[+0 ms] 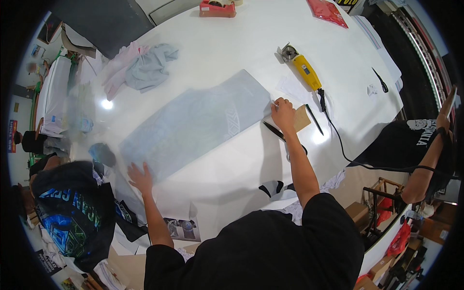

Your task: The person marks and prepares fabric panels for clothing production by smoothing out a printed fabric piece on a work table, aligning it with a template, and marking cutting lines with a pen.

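A long folded piece of pale blue-grey cloth [193, 128] with a faint white print lies slantwise across the white table. My left hand [140, 179] rests flat on its near left corner, fingers spread. At the cloth's right end, my right hand [283, 115] has its fingers closed in a pinch at the edge. Black scissors [273, 129] lie under my right forearm, which partly covers them. Beside that hand are a brown card [302, 119] and a slim black pen-like stick [314, 120].
A yellow electric round-blade cutter [305, 70] lies beyond my right hand, its black cord [340, 150] trailing right. Crumpled pink and grey cloth [150, 67] sits far left. A red tape dispenser [217, 9] stands at the back. People in black shirts are at both sides.
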### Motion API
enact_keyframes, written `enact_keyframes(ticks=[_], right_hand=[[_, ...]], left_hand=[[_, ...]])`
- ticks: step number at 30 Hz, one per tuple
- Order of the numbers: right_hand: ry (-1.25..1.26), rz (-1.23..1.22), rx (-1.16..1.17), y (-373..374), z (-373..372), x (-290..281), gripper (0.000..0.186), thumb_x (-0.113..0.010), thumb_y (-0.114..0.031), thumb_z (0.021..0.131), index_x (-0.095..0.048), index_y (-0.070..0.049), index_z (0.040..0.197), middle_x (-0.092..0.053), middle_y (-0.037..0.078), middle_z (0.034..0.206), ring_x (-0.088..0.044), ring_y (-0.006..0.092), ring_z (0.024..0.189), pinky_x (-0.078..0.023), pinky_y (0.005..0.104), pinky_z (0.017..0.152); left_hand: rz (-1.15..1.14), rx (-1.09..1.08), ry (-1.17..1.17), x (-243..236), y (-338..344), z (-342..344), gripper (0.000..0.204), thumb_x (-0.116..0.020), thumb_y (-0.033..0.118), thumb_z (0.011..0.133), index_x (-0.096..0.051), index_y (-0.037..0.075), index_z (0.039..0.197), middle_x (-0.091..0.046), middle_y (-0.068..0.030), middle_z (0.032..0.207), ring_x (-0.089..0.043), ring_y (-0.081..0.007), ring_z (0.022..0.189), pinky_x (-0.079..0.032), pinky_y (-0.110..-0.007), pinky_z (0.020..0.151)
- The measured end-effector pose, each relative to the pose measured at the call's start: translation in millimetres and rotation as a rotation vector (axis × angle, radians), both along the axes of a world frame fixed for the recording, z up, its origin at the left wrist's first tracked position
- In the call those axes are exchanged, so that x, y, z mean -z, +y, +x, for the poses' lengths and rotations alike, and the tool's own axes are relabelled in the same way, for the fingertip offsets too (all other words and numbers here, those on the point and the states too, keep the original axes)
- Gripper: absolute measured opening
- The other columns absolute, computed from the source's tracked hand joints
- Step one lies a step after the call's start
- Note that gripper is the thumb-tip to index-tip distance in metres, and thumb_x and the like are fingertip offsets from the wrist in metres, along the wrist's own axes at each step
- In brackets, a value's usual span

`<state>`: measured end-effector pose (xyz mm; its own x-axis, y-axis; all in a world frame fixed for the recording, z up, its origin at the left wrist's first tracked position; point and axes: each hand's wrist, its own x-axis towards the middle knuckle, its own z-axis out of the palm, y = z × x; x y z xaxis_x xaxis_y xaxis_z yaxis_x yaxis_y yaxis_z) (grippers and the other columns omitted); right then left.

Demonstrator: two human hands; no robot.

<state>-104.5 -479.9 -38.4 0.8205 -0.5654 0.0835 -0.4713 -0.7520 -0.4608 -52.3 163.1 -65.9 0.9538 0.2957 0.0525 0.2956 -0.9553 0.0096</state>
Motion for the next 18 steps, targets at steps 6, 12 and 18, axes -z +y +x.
enact_keyframes(ticks=[6,12,18], right_hand=[[-0.05,0.159,0.03,-8.8,2.9,8.1,0.023,-0.068,-0.022,0.088,-0.062,-0.004,0.1,-0.069,0.02,0.096,-0.067,0.0371,0.091,-0.053,0.0478,0.077],[-0.101,0.408,0.124,-29.7,5.5,21.1,0.022,-0.072,-0.014,0.086,-0.06,-0.001,0.099,-0.072,0.017,0.084,-0.072,0.0253,0.071,-0.056,0.0364,0.06],[-0.134,0.535,0.144,-34.0,5.9,29.1,0.019,-0.07,-0.004,0.084,-0.059,0.0,0.099,-0.071,0.013,0.078,-0.071,0.0179,0.065,-0.054,0.0294,0.051]], left_hand=[[0.016,-0.006,-0.012,0.3,0.5,-1.6,0.08,-0.04,0.066,0.097,-0.03,0.012,0.156,-0.025,-0.019,0.161,-0.02,-0.0394,0.149,-0.013,-0.066,0.115],[0.034,0.007,-0.043,3.8,4.1,-2.3,0.08,-0.041,0.066,0.097,-0.033,0.011,0.154,-0.027,-0.0198,0.16,-0.027,-0.0402,0.146,-0.019,-0.067,0.113],[0.009,0.037,-0.099,12.3,18.8,-3.4,0.08,-0.041,0.068,0.096,-0.033,0.014,0.155,-0.027,-0.0191,0.16,-0.026,-0.0391,0.146,-0.02,-0.069,0.111]])
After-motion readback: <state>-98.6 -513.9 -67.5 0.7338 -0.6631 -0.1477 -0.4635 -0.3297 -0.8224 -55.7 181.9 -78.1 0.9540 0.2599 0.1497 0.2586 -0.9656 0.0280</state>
